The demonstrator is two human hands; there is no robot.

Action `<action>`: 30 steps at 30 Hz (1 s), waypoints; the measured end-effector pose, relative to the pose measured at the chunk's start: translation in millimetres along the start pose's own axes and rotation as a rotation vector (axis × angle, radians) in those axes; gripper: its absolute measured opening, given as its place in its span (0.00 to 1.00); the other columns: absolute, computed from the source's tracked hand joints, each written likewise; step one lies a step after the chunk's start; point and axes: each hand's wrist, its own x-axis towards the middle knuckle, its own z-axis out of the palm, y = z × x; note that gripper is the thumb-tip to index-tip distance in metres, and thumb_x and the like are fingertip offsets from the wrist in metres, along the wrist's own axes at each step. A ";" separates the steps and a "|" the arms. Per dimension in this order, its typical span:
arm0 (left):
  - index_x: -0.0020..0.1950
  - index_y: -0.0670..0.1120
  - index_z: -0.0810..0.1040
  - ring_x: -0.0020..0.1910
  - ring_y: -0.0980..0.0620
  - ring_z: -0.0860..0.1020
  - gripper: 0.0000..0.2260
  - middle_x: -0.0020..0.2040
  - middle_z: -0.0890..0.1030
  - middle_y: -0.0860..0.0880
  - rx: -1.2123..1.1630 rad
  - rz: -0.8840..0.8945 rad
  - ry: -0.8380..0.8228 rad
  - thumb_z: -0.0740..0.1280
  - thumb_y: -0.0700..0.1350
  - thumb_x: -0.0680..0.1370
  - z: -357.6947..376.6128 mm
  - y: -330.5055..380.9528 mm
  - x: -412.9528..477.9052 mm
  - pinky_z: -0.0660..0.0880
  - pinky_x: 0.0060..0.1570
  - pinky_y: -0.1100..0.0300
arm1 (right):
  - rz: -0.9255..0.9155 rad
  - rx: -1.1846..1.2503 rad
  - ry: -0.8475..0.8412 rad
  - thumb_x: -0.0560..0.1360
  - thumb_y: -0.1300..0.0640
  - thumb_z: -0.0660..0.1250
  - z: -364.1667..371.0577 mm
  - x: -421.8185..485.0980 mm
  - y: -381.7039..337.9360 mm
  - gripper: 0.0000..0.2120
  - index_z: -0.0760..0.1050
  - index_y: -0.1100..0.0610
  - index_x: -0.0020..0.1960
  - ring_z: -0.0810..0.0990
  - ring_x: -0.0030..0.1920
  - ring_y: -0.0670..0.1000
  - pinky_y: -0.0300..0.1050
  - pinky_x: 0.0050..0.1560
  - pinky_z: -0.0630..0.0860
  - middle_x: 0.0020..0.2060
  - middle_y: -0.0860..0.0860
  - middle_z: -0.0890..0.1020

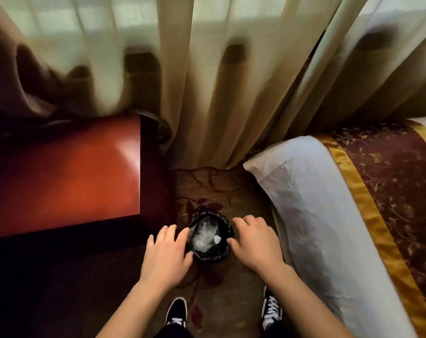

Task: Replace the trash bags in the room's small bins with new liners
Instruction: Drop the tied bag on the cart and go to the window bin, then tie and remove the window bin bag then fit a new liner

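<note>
A small round bin stands on the carpet between a wooden table and a bed. A black trash bag lines it, folded over the rim, with crumpled clear plastic and white scraps inside. My left hand hovers at the bin's left rim, fingers spread, fingertips at the bag's edge. On the right side of the rim is my right hand, fingers apart and curved. Neither hand clearly grips the bag.
A red-brown wooden table stands to the left, its corner close to the bin. A bed with white sheet and maroon-gold runner fills the right. Cream curtains hang behind. My black shoes stand on the patterned carpet.
</note>
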 end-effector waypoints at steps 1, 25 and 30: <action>0.74 0.52 0.69 0.73 0.43 0.67 0.28 0.72 0.72 0.44 -0.016 -0.042 0.010 0.65 0.59 0.76 12.6 7.4 10.4 0.67 0.68 0.40 | -0.035 -0.001 -0.016 0.77 0.41 0.61 11.7 16.8 13.5 0.22 0.70 0.48 0.68 0.73 0.61 0.55 0.50 0.56 0.74 0.62 0.49 0.76; 0.80 0.54 0.47 0.69 0.45 0.72 0.36 0.76 0.64 0.49 -0.498 -0.340 0.101 0.60 0.62 0.79 393.7 -46.3 200.2 0.73 0.62 0.52 | -0.016 0.474 -0.265 0.74 0.27 0.50 391.9 280.8 143.5 0.39 0.64 0.50 0.76 0.68 0.73 0.52 0.50 0.72 0.65 0.74 0.49 0.70; 0.77 0.49 0.64 0.68 0.46 0.73 0.28 0.71 0.74 0.46 -0.526 -0.409 0.174 0.61 0.59 0.80 391.9 -60.1 208.7 0.69 0.63 0.56 | 0.057 0.682 -0.146 0.77 0.31 0.54 384.7 289.5 139.7 0.30 0.79 0.52 0.60 0.79 0.60 0.52 0.54 0.63 0.74 0.58 0.50 0.82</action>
